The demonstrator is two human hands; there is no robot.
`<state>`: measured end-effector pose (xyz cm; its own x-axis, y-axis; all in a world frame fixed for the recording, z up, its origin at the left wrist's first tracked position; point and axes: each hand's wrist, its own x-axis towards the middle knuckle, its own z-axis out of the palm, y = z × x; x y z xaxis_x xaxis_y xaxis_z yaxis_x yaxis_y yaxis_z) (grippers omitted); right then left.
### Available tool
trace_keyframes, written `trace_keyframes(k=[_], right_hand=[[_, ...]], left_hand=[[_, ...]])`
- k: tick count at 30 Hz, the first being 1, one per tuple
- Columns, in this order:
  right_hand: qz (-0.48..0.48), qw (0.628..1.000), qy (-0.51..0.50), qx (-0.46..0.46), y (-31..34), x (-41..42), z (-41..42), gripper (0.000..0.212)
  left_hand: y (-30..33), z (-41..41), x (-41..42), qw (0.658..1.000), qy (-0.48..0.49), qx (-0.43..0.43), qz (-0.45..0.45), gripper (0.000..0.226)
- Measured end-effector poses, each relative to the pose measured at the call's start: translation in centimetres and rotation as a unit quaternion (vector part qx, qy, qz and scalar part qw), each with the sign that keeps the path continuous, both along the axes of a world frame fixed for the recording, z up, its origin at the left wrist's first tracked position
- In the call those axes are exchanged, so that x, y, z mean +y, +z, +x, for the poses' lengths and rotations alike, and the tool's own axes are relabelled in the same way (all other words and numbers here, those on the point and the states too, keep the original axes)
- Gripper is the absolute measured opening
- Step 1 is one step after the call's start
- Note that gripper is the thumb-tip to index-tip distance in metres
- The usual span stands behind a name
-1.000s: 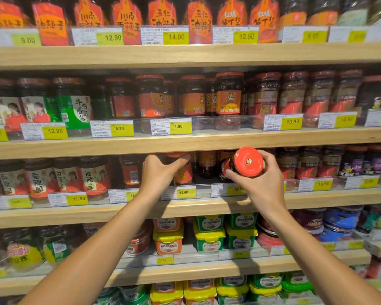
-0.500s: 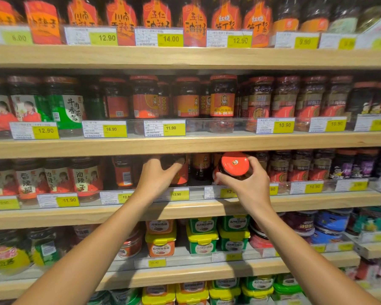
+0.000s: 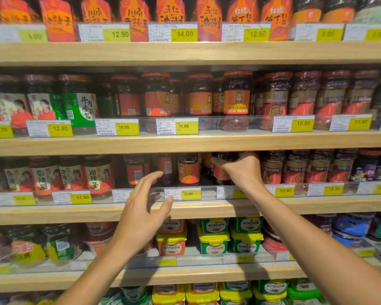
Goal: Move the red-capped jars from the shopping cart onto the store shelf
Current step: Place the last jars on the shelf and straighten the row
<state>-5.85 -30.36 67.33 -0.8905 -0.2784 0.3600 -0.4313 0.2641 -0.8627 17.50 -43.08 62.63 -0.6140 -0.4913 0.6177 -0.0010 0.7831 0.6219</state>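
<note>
My right hand [image 3: 243, 170] curls around a dark jar [image 3: 223, 170] with a red label, upright on the third shelf [image 3: 207, 208], its cap hidden under the shelf board above. At eight o'clock from it, my left hand [image 3: 141, 214] hovers, fingers spread, holding nothing.

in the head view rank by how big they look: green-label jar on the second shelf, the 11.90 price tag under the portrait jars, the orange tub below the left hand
1. green-label jar
2. 11.90 price tag and orange tub: these look about alike, so no ranking between them.
</note>
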Motion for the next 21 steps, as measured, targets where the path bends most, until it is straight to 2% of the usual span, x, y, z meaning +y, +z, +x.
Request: trace_keyframes(k=[2, 5, 8, 11, 15, 19, 21], right_hand=[[-0.002, 0.999, 0.032, -0.006, -0.2, -0.7, -0.1, 0.053], [0.010, 0.999, 0.051, 0.015, -0.6, -1.7, -0.7, 0.074], [0.009, 0.997, 0.066, 0.042, -0.6, -2.2, -1.0, 0.082], [0.016, 0.996, 0.072, 0.058, -0.4, -2.0, -0.6, 0.079], [0.057, 0.997, 0.049, 0.008, -0.5, -1.1, 0.6, 0.061], [0.064, 0.997, 0.003, 0.053, -0.6, -0.3, 1.1, 0.043], [0.075, 0.994, -0.011, 0.083, -0.7, 0.3, 1.6, 0.054]], left_hand=[[-0.4, 0.7, -0.1, 1.000, -0.008, -0.003, -0.012, 0.052], [-1.0, 1.6, 0.0, 0.999, -0.033, -0.009, -0.027, 0.050], [-1.3, 2.1, 0.2, 0.998, -0.058, -0.017, -0.029, 0.048], [-1.4, 2.4, 0.4, 0.997, -0.067, -0.027, -0.034, 0.048], [-1.4, 2.9, 0.1, 0.996, -0.064, -0.041, -0.046, 0.048], [-1.2, 3.7, -0.7, 0.997, -0.053, -0.039, -0.043, 0.047], [-1.1, 4.2, -1.1, 0.998, -0.045, -0.035, -0.039, 0.048]])
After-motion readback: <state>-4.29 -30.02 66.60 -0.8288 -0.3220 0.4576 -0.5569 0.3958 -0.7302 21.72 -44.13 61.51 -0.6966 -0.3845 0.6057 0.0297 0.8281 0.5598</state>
